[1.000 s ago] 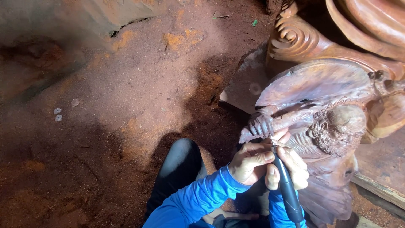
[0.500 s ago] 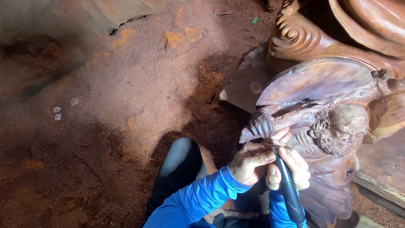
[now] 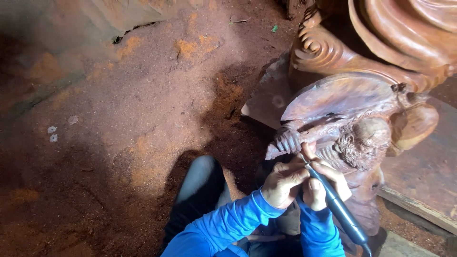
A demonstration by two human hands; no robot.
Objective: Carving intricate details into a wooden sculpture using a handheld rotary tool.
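Note:
A large reddish-brown carved wooden figure [image 3: 354, 119] lies at the right, with a bearded face, a carved fist and swirling scrollwork above. My right hand [image 3: 326, 183] grips a dark pen-shaped rotary carving tool [image 3: 340, 209] whose tip meets the wood just below the carved fist. Beside it, my left hand [image 3: 282, 182] is curled with its fingers against the tool's front end and the carving. Both arms wear blue sleeves. My knee in dark trousers shows at the bottom centre.
Red-brown sawdust covers the floor [image 3: 143, 119] across the left and centre. A wooden plank [image 3: 421, 190] lies under the carving at the right. Two small pale specks [image 3: 51, 133] lie at the left.
Both hands and the tool stay at the same spot on the carving; only slight shifts of fingers and camera.

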